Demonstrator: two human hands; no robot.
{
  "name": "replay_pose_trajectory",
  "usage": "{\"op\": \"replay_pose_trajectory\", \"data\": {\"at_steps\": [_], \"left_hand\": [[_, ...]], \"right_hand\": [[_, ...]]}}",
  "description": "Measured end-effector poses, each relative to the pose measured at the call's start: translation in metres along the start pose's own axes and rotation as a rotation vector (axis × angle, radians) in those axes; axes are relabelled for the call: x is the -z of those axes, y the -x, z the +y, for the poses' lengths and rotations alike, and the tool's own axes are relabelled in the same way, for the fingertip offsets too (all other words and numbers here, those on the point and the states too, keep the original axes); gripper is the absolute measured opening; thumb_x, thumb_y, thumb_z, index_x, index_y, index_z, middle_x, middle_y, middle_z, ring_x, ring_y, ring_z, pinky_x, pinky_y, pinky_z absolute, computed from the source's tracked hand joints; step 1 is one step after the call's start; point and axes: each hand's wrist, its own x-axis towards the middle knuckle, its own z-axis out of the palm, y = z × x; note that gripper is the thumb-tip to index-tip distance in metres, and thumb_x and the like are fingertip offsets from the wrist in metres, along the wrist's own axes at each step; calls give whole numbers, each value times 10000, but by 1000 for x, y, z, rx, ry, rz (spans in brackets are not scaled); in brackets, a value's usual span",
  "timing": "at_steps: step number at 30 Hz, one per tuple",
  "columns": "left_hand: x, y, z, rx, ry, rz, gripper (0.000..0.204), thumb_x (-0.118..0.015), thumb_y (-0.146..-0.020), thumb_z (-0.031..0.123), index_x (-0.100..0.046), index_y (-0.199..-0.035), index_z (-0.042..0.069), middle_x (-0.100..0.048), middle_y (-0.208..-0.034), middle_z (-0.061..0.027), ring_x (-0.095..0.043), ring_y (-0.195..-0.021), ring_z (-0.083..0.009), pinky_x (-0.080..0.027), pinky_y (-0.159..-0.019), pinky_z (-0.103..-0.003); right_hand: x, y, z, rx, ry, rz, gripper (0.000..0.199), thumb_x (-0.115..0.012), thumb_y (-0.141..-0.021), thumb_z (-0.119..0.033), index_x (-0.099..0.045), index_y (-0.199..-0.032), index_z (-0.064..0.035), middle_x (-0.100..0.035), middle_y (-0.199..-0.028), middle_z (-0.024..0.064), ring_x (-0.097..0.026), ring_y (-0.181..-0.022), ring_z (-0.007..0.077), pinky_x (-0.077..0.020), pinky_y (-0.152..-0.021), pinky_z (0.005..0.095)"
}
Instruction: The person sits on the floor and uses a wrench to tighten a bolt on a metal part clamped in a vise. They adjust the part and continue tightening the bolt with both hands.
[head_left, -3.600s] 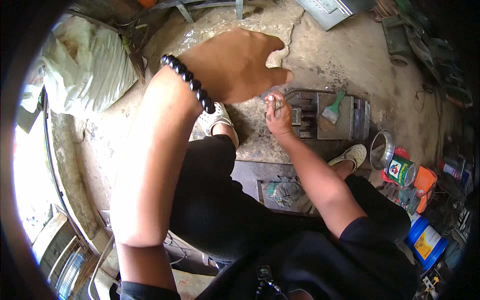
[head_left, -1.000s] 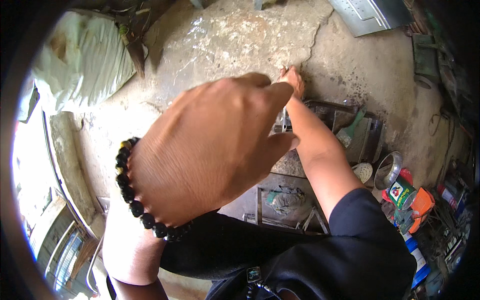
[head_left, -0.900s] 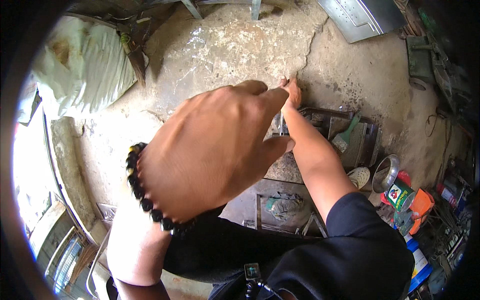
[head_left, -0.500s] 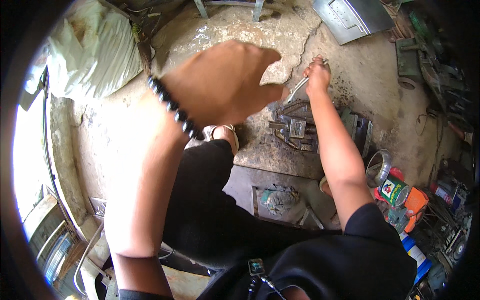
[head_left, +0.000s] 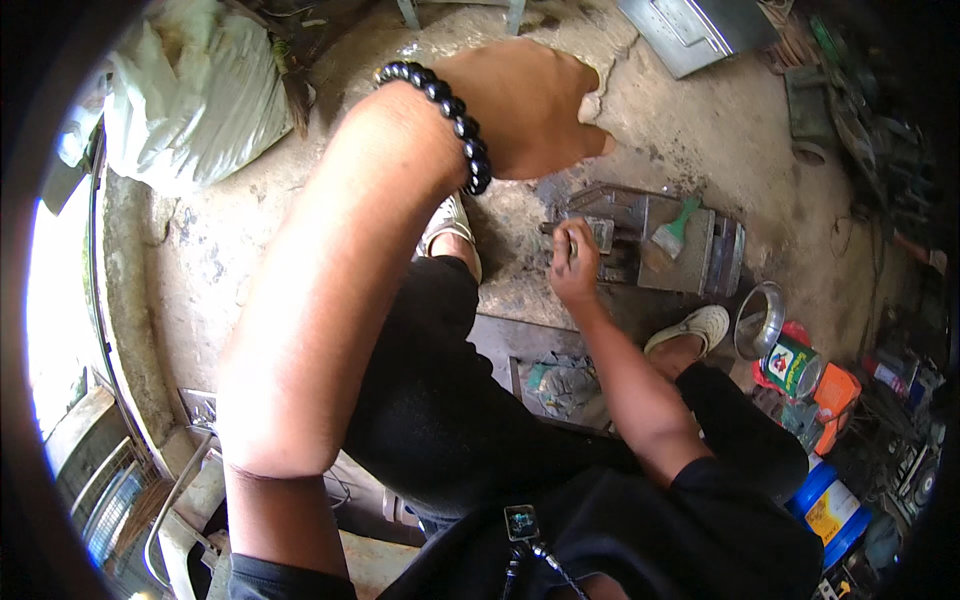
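I take the metal vise (head_left: 660, 270) as my landmark; it lies on the concrete floor (head_left: 720, 150) ahead of the person, between the left shoe (head_left: 447, 222) and the right shoe (head_left: 710, 326). I judge it sits there so it can be reached from above.

I see the right hand (head_left: 577, 265) at the vise's left end, fingers curled in narrow, overlapping the block there. I cannot tell whether they grip anything or touch the metal. The low position seems meant for close work at that end.

The left hand (head_left: 530, 112), behind a black bead bracelet (head_left: 465, 128), hangs up and left of the vise, nearer the camera. Its thumb and forefinger stand wide apart with nothing visible between them; the other fingers are hidden. I read it as held aside.

A green-handled brush (head_left: 675, 230) lies across the vise's plate, probably parked within reach.

For moving, I find the most room beyond the vise, where floor runs toward the grey metal panel (head_left: 690, 35). Right of the vise, the bowl (head_left: 762, 325) and green can (head_left: 792, 367) crowd the near corner; the right shoe limits its near edge.
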Motion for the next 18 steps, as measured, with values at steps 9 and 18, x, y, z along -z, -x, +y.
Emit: {"op": "replay_pose_trajectory", "data": {"at_steps": [9,18], "left_hand": [[3,-9,0,20,-6,-94,442,-589,-919,372,-676,-1153,8,-699,-1073,-228,-669,-1056,-371,-522,-952,-433],[-4,-11,-3,-7,25,-84,429,-589,-907,347,-677,-1110,-20,-690,-1057,-259,-669,-1043,-379,-525,-939,-441]], "right_hand": [[14,-9,-6,-189,-312,89,377,-450,-1068,-322,-517,-884,0,-532,-813,66,-541,-777,163,-480,-799,334],[2,-14,18,24,-44,42,189,-491,-1022,-173,-542,-915,-26,-573,-841,113,-597,-767,240,-488,-720,362]]}}
